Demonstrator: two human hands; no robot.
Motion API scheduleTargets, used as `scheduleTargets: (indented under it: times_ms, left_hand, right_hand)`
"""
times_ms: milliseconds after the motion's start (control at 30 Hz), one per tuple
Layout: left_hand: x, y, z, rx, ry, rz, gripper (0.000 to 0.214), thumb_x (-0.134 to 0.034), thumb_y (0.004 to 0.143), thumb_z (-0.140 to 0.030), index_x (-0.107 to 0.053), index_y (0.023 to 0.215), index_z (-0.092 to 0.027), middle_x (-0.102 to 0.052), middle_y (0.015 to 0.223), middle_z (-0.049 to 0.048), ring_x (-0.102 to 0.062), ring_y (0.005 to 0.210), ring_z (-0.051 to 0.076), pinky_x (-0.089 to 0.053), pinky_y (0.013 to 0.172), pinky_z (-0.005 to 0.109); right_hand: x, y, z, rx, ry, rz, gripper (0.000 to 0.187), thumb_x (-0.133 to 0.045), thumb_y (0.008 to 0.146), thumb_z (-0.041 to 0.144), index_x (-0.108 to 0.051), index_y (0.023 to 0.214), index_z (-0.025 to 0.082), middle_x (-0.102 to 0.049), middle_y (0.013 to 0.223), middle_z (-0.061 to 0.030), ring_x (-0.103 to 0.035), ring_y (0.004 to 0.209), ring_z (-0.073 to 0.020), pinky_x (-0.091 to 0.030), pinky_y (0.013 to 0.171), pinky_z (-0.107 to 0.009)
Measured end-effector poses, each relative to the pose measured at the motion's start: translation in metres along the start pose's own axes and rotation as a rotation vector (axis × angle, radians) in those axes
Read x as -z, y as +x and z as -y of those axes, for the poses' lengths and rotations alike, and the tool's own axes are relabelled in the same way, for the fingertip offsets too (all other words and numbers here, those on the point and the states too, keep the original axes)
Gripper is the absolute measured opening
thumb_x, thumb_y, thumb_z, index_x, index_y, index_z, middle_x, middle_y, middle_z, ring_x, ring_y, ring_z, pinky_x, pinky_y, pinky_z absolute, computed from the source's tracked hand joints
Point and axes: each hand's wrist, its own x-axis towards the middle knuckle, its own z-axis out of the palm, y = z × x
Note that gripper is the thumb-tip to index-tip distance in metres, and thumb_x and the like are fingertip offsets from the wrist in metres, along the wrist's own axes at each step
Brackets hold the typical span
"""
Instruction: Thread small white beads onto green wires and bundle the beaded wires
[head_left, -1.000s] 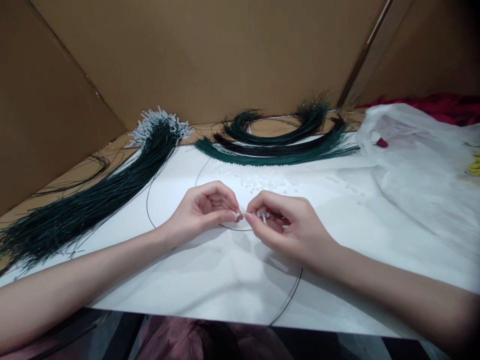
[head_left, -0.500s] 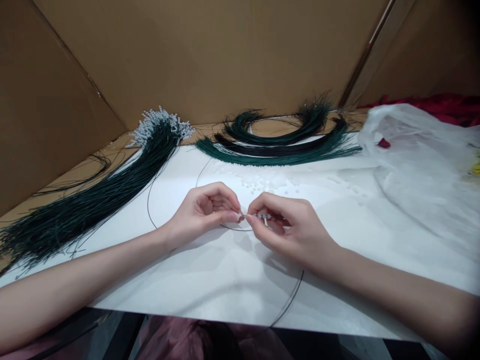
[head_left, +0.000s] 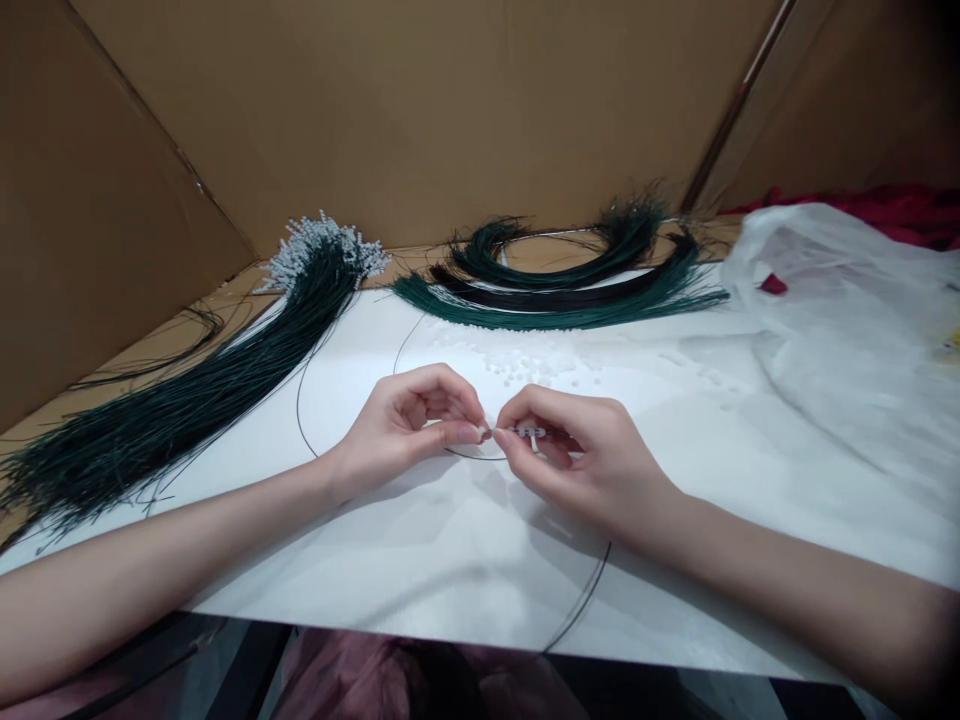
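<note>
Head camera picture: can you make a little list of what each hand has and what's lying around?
Left hand: pinches the thin dark wire near its tip
Right hand: pinches the same wire, beside the threaded white beads
Near: loose beads on the white sheet
Left side: straight green wire bundle, bead-tipped
Back: curved green wire bundles
Right side: clear plastic bag

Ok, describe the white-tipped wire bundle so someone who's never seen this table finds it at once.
Start at the white sheet and look along its left edge. A long bundle of dark green wires runs diagonally toward the cardboard wall. Unlike the curved green bundles at the back, it lies straight and its far end fans into a cluster of white beads.
</note>
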Motion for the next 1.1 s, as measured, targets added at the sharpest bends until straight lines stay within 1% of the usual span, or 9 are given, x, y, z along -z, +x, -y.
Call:
scheduleTargets:
  times_ms: [300, 533, 733, 933, 1100]
  left_hand:
    - [0.0003, -0.0010, 0.0004, -0.020, 0.050, 0.004, 0.011, -0.076, 0.080, -0.014, -0.068, 0.087, -0.016, -0.070, 0.084, 0.0004, -0.067, 0.077, 0.009, -0.055, 0.072, 0.017]
    - [-0.0010, -0.0019, 0.0020, -0.097, 0.113, -0.006, 0.013, -0.076, 0.080, -0.014, -0.068, 0.089, -0.016, -0.070, 0.085, 0.0019, -0.066, 0.079, 0.011, -0.056, 0.076, 0.021]
    - [-0.0010, -0.0023, 0.0011, -0.127, 0.141, -0.010, 0.013, -0.077, 0.080, -0.015, -0.067, 0.089, -0.016, -0.070, 0.085, 0.0032, -0.067, 0.081, 0.013, -0.057, 0.078, 0.024]
    - [-0.0005, -0.0026, 0.0014, -0.137, 0.120, -0.002, 0.015, -0.076, 0.079, -0.012, -0.067, 0.090, -0.016, -0.070, 0.085, 0.0029, -0.067, 0.082, 0.013, -0.056, 0.079, 0.024]
    - [-0.0009, -0.0020, 0.0007, -0.140, 0.138, 0.004, 0.016, -0.076, 0.080, -0.012, -0.067, 0.092, -0.016, -0.068, 0.087, 0.0021, -0.066, 0.082, 0.012, -0.055, 0.079, 0.022]
  right_hand:
    - [0.0006, 0.0011, 0.0002, 0.011, -0.005, 0.011, 0.008, -0.061, 0.082, 0.008, -0.061, 0.078, 0.015, -0.052, 0.061, 0.0063, -0.038, 0.051, -0.0040, -0.032, 0.051, -0.018]
    - [-0.0002, 0.0021, 0.0006, 0.004, -0.027, 0.028, 0.009, -0.060, 0.082, 0.008, -0.061, 0.078, 0.016, -0.052, 0.061, 0.0061, -0.035, 0.049, -0.0048, -0.032, 0.050, -0.019]
    - [0.0005, 0.0006, 0.0002, -0.011, -0.028, 0.042, 0.009, -0.059, 0.083, 0.010, -0.060, 0.078, 0.017, -0.054, 0.062, 0.0054, -0.034, 0.049, -0.0057, -0.031, 0.051, -0.020]
    - [0.0000, -0.0002, 0.0000, -0.005, -0.040, 0.044, 0.009, -0.059, 0.084, 0.010, -0.062, 0.079, 0.017, -0.054, 0.063, 0.0055, -0.033, 0.050, -0.0055, -0.031, 0.051, -0.020]
    - [-0.0004, 0.0014, -0.0004, 0.009, -0.044, 0.059, 0.010, -0.059, 0.084, 0.009, -0.062, 0.079, 0.017, -0.055, 0.064, 0.0052, -0.033, 0.050, -0.0058, -0.030, 0.051, -0.020]
